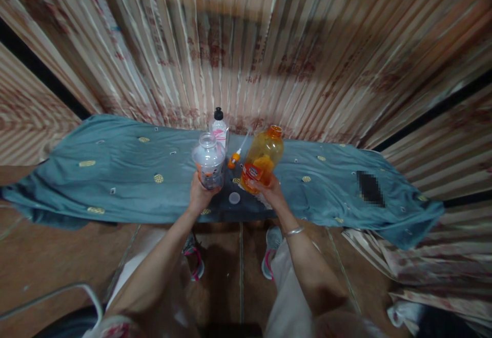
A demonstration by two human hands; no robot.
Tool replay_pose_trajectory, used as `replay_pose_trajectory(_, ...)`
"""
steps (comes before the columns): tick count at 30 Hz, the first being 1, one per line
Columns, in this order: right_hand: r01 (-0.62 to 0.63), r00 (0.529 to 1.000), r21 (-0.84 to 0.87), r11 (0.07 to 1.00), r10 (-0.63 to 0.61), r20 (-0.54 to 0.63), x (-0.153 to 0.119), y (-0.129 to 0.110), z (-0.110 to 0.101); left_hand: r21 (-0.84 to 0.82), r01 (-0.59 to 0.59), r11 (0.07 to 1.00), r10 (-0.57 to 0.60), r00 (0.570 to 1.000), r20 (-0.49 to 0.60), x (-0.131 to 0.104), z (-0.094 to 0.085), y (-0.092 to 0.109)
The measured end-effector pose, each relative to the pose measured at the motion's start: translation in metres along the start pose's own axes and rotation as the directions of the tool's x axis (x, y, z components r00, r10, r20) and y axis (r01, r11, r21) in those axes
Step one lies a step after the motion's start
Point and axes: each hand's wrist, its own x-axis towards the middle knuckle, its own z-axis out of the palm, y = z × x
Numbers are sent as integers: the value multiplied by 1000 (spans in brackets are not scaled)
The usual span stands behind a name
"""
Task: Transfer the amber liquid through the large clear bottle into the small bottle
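My left hand (pixel 202 195) is wrapped round the lower part of a clear, open-necked bottle (pixel 209 158). In my right hand (pixel 271 190) is an open amber bottle (pixel 264 158) with a red label and orange contents low inside; it tilts to the right. Between the two bottles an orange pump top (pixel 233 160) with a long clear tube lies on the cloth. A round, pale lid (pixel 234 198) rests flat near the front edge. Behind the clear bottle stands a transparent bottle with a black cap (pixel 219 122) and pink print.
A teal patterned cloth (pixel 126 174) covers the long, narrow table. A blurred dark object (pixel 371 189) lies at its right. Striped curtains (pixel 246 45) hang behind and at both sides. My shoes stand on the tiled floor below the front edge.
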Motion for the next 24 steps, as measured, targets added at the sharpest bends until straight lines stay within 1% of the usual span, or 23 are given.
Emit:
replay_pose_trajectory(4,-4,999,-36,999,3,-33,-5,-7,-3,-61,-3,998,3,1000,-1,1,-1,-1)
replay_pose_trajectory(8,-6,1000,-15,1000,6,-26,-4,-12,-8,-101,-32,994,31,999,-13,3,0,-6)
replay_pose_trajectory(13,6,1000,3,1000,-6,-12,-3,-7,-8,-130,-43,991,39,999,-33,3,2,-10)
replay_pose_trajectory(18,44,999,26,999,-45,20,-4,1,-3,-247,-91,965,89,996,-17,4,4,-9)
replay_pose_trajectory(21,63,998,29,998,-63,31,-6,2,0,-304,-104,947,110,994,1,4,3,-7)
replay_pose_trajectory(22,69,997,28,997,-70,36,-7,1,1,-310,-119,943,125,992,0,3,2,-7)
replay_pose_trajectory(24,82,996,19,996,-83,41,-9,-2,2,-280,-175,944,171,985,-39,0,-2,-7)
